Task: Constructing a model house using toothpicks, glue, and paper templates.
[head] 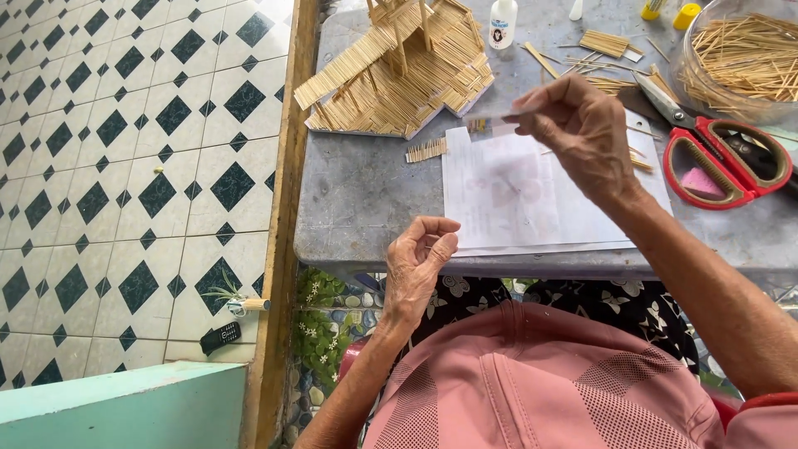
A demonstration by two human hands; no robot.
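Hands working thin sticks beside a small stick-built house model.

The right hand (pixel 582 125) is pinching a small strip of glued sticks (pixel 489 125) above the white paper (pixel 515 199) on the grey worktop (pixel 366 191). The left hand (pixel 420 262) is curling near the worktop's edge, fingertips pinching one thin stick (pixel 431 247). The stick house model (pixel 399 66) is sitting behind, red scissors (pixel 715 154) to the right.

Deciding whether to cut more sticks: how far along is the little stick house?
Done: stick house has walls and layered roof panels standing. In hand: right hand pinches a short stick bundle above the paper; left hand pinches something thin. Left: loose sticks in the bowl and a small glued panel lie unused.
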